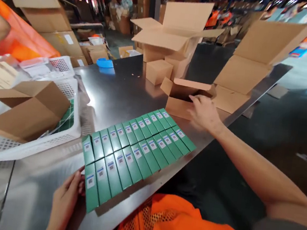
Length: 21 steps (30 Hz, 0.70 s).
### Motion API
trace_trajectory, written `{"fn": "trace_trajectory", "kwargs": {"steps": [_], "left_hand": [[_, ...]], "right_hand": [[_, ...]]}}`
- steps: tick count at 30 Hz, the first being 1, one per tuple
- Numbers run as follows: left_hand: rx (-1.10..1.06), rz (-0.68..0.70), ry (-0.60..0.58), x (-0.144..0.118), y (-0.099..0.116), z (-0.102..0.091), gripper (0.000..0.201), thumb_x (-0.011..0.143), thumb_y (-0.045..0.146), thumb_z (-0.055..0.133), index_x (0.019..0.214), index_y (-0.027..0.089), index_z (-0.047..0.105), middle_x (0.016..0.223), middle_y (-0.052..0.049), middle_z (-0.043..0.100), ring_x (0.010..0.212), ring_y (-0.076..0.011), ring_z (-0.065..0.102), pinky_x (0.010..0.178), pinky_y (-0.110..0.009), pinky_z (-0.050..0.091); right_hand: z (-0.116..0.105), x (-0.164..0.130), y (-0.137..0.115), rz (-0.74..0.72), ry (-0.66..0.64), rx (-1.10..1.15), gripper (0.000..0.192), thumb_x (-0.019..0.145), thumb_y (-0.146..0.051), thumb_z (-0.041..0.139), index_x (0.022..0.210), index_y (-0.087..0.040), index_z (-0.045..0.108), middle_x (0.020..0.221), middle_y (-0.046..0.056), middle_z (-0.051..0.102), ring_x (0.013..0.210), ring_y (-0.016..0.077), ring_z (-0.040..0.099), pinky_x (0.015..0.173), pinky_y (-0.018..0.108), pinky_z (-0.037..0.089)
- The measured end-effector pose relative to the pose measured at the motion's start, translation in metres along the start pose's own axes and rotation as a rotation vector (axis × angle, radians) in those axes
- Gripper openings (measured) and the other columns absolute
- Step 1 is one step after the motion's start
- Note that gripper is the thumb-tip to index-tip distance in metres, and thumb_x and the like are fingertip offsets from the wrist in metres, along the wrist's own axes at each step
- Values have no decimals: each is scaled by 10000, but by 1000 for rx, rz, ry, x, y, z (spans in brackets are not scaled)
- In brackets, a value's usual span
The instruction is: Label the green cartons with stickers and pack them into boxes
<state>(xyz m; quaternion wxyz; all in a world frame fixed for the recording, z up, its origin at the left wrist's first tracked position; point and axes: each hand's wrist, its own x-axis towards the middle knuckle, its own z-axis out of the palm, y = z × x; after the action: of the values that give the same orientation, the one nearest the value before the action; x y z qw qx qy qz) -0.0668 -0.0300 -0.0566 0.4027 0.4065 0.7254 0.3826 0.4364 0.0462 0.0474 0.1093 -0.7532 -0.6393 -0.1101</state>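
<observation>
Two rows of slim green boxes (137,154), each with a small white label bearing a printed code, lie side by side on the metal table. My left hand (67,194) is at the near left end of the rows, its fingers curled against the end box. A sliver of something white shows by its fingertips, and the rest is hidden. Beyond the far right end of the rows, my right hand (204,112) grips the near edge of a small open cardboard box (178,107). Its fingers reach over the rim, and the box's inside is dark.
White plastic baskets (76,127) at left hold an open carton (33,110) and green items. A large open carton (166,41), a smaller closed box (158,71), a blue object (105,63) and an upright unfolded carton (237,71) stand farther back. Another person's orange garment (25,34) shows at left.
</observation>
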Motion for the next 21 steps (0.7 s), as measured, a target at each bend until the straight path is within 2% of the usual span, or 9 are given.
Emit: {"fn": "trace_trajectory", "kwargs": {"steps": [2,3,5,7,9,12,15,18,21], "left_hand": [[-122,-142,-12,-5,6,-5,712,639,669,698,1107,133,698,700,-15,699,518,-179,602,476,-290,514],[-126,-206,-20,-7,9,-8,713,656,671,679,1119,129,690,717,-27,711,524,-189,618,485,-304,531],[-26,-286,-36,-11,17,-13,692,710,697,610,1087,123,694,698,-42,716,542,-227,653,521,-348,562],[137,-304,-81,-15,27,-12,640,765,711,544,996,137,706,642,-46,697,551,-261,667,563,-390,576],[361,-233,-147,-19,40,-3,571,816,701,480,853,174,695,601,-64,675,570,-292,672,621,-423,572],[749,-9,-173,-29,58,12,538,873,658,354,642,235,594,595,-119,658,687,-352,688,714,-446,529],[907,88,-108,-46,60,15,526,893,622,290,610,253,536,625,-141,662,750,-376,684,690,-418,485],[840,169,74,-68,32,7,425,895,513,322,794,238,631,716,-124,691,740,-361,672,613,-390,455],[804,261,307,-85,-10,7,344,788,291,408,997,213,670,1046,-157,717,905,-384,688,633,-422,489]], "right_hand": [[-3,-17,-5,51,30,22,552,985,-390,491,1469,-125,482,1342,224,601,1255,399,544,1004,518,468],[-1,-24,-5,77,-23,38,531,984,-458,482,1405,-141,554,1235,199,667,1164,382,611,947,493,506],[7,-33,-6,96,-272,90,533,942,-609,498,1180,-178,704,1014,146,743,971,351,695,822,448,550],[20,-37,-8,73,-563,174,600,907,-725,468,973,-204,757,901,122,760,881,332,721,762,420,556],[32,-38,-14,40,-688,241,661,899,-780,416,923,-217,761,916,126,770,883,328,731,750,406,555],[39,-44,-27,36,-643,246,694,879,-811,410,1064,-226,735,1017,135,772,947,348,733,778,416,556],[34,-60,-32,95,-551,214,718,826,-834,480,1103,-207,695,1033,147,761,976,370,727,793,432,560],[29,-85,-27,213,-383,348,703,690,-847,635,1007,-219,644,929,113,747,890,353,730,756,440,579],[39,-110,-24,311,-159,732,753,548,-815,765,998,-255,539,947,79,727,879,321,726,766,449,615]]}}
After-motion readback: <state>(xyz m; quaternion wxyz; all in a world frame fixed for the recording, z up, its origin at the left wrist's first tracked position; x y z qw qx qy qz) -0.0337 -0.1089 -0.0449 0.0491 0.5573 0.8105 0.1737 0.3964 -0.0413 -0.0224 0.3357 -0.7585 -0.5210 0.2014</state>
